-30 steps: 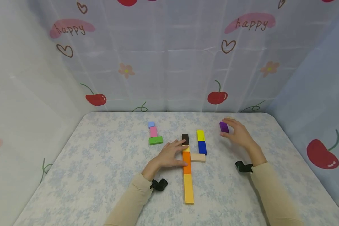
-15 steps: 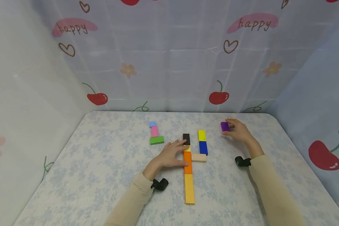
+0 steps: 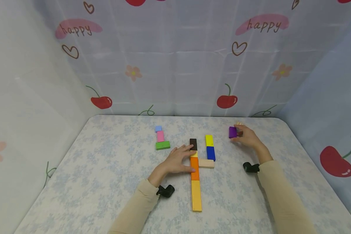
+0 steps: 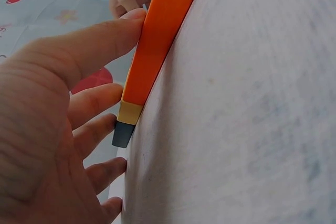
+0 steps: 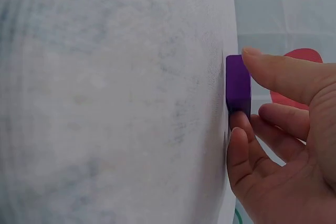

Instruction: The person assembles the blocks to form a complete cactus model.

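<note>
My left hand (image 3: 177, 160) lies with spread fingers over a straight row of blocks. Its thumb touches the orange block (image 4: 163, 35), and a finger reaches the small yellow block (image 3: 194, 154) between the orange and black (image 3: 193, 143) ones. A long yellow-orange block (image 3: 196, 196) forms the near end, and a pale wooden block (image 3: 206, 163) juts out to the right. At the back right my right hand (image 3: 248, 136) pinches a purple block (image 5: 239, 82) between thumb and curled fingers, at the tabletop. Part of that block is hidden by the hand.
A yellow block (image 3: 209, 140) and a blue block (image 3: 211, 153) stand end to end right of the row. Green (image 3: 162, 145), pink (image 3: 160, 136) and light blue (image 3: 158, 128) blocks form a group at the left. A small cream piece (image 3: 239, 123) shows behind my right fingers.
The purple block has turned slightly and now sits straighter, with my right hand's fingers closer around it. My left hand keeps its place on the row. The head view has shifted a little.
</note>
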`<state>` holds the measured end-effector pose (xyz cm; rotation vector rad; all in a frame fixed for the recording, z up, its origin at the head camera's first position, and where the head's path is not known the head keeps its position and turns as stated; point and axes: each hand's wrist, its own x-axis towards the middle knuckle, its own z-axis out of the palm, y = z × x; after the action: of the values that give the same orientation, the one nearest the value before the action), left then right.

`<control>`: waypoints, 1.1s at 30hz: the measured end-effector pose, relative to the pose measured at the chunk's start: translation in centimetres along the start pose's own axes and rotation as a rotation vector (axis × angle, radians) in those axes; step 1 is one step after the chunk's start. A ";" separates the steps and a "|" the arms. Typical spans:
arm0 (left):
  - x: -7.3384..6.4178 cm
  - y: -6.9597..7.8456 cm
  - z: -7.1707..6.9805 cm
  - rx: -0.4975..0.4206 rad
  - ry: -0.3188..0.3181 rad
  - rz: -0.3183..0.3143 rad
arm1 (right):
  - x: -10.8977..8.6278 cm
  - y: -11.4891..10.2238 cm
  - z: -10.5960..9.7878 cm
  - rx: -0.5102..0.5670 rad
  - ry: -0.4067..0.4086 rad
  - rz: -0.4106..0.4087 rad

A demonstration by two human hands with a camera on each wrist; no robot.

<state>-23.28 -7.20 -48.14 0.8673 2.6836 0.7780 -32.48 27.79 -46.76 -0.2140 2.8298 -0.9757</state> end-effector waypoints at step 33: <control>-0.1 0.1 0.2 -0.014 0.009 -0.001 | 0.2 0.3 0.0 0.080 0.036 0.052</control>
<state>-23.08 -7.17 -48.26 0.8611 2.6826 0.8009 -32.70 28.03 -46.99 -0.1142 2.8057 -1.0899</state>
